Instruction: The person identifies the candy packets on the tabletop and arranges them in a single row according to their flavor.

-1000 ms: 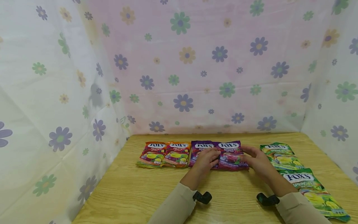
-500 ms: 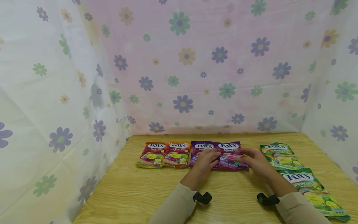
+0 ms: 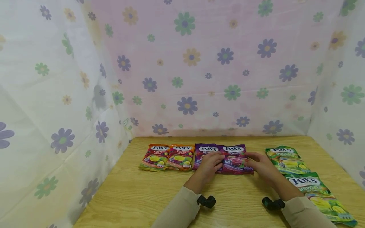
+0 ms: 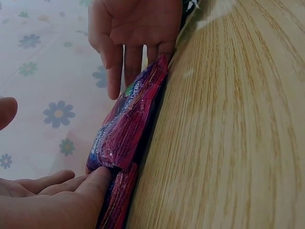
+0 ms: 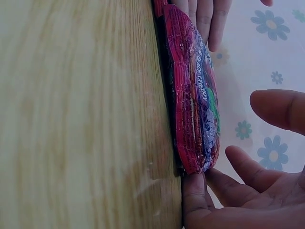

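Two purple Fox's Berries candy bags lie flat side by side on the wooden table (image 3: pixel 134 196). My left hand (image 3: pixel 209 164) rests over the left berries bag (image 3: pixel 206 149), its fingers reaching to the left edge of the right berries bag (image 3: pixel 234 158). At that bag's opposite edge, my right hand (image 3: pixel 263 167) touches the side with extended fingers. The right wrist view shows fingertips (image 5: pixel 194 186) against the end of the bag, thumb raised away. In the left wrist view, the left hand (image 4: pixel 57 200) touches the bag where the two purple packs meet.
Two orange-red Fruits candy bags (image 3: pixel 155 157) (image 3: pixel 179 157) lie left of the purple ones. On the right are two green candy bags, one farther back (image 3: pixel 286 160) and one nearer (image 3: pixel 320 198), beside my right forearm. Flowered cloth (image 3: pixel 212 72) encloses the table's back and sides.
My right hand's fingers have shifted very slightly at the bag's right edge. The left hand and the candy bags stay in place.
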{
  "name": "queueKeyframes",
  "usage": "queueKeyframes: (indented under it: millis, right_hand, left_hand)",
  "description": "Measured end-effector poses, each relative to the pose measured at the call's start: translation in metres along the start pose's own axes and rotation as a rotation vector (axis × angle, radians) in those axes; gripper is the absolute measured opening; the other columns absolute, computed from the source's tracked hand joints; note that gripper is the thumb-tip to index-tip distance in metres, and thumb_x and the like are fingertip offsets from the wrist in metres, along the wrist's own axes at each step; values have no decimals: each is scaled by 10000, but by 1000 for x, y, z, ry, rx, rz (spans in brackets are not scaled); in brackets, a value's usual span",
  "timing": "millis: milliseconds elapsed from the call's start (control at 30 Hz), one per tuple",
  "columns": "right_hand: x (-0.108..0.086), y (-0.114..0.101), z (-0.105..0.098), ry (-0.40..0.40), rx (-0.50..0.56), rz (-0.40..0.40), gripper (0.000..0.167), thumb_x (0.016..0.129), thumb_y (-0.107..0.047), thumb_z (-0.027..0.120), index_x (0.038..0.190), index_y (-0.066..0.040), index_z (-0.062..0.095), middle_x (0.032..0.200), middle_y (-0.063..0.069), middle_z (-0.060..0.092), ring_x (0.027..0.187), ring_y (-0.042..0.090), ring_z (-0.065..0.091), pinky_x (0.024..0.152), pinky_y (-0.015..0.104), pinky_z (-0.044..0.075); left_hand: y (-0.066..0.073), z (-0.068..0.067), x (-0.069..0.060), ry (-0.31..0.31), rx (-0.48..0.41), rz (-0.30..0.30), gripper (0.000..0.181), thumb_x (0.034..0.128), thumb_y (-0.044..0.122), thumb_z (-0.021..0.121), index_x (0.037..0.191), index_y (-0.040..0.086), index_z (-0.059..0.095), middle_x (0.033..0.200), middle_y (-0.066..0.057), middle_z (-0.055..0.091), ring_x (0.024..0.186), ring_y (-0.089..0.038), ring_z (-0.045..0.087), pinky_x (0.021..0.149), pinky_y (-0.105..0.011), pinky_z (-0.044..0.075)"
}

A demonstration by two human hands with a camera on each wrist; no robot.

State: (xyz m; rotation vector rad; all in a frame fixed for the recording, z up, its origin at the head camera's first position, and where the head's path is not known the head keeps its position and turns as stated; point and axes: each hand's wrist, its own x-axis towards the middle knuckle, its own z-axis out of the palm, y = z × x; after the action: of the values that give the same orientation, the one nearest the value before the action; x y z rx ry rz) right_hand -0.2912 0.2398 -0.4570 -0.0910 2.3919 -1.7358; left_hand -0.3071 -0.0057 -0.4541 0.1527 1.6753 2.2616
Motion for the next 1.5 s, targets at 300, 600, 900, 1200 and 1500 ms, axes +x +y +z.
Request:
queueKeyframes:
  millis: [300,600,900,1200,1500]
  right_hand:
    - [-1,-1,0,13,12,26,680,1041,-255,602,1592,21,316,1657,280,276,1474,463,367,1197,604,354]
    - [1,-3,1,6,34,34,687,1041,-252,602,1596,21,303,1661,267,276,1478,452,368,1208,597,341]
    - [1,-5,0,8,21,42,706,1040,-279,606,1598,24,295,1656,276,275,1469,459,372,1201,599,350]
    - [-4,-15,-4,-11,15,38,662,1058,-254,564,1594,27,295,1653,282,274,1443,436,438,1166,562,417]
    - [-24,-31,-28,18,-209,-92,684,1056,-347,579,1587,0,324,1634,289,306,1431,507,406,1090,604,475]
  left_hand:
    - [0,-3,1,-32,-56,-8,565,1036,155,579,1515,-97,416,1609,-249,390,1506,-431,365,1227,-546,322]
    - [0,-6,4,-31,-68,-6,565,1025,156,601,1513,-77,437,1608,-231,403,1494,-408,397,1225,-541,329]
    - [2,-2,3,-5,-49,-2,530,1000,120,632,1480,-60,498,1591,-210,438,1492,-375,408,1220,-534,341]
    - [10,6,0,32,-4,11,500,985,157,650,1437,-36,557,1574,-177,458,1436,-309,453,1229,-515,346]
    - [13,31,0,-37,64,106,452,976,151,654,1405,14,612,1580,-187,453,1429,-373,488,1241,-552,303]
